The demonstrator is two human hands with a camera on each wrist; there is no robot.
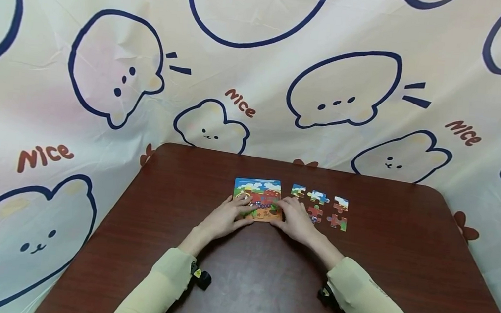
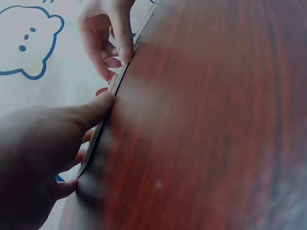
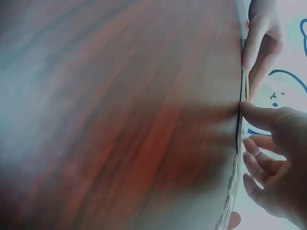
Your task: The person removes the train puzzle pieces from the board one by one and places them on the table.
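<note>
A colourful jigsaw puzzle (image 1: 265,214) in a flat board lies on the table, with sky and clouds along its top and red and orange shapes below. My left hand (image 1: 226,215) holds its left side, thumb (image 2: 103,100) at the front edge and fingers over the picture. At the right side, my right hand (image 1: 297,219) holds the board too, its thumb (image 3: 254,112) against the front edge and its fingers bent over it. The hands cover parts of the picture. Whether a single piece is between the right fingertips, I cannot tell.
Several loose jigsaw pieces (image 1: 318,197) lie in rows right of the board, some partly behind my right hand. The dark red-brown table (image 1: 257,286) has a back edge against a pale curtain (image 1: 275,79) with cartoon bears. Both sleeves carry a small black device (image 1: 202,278).
</note>
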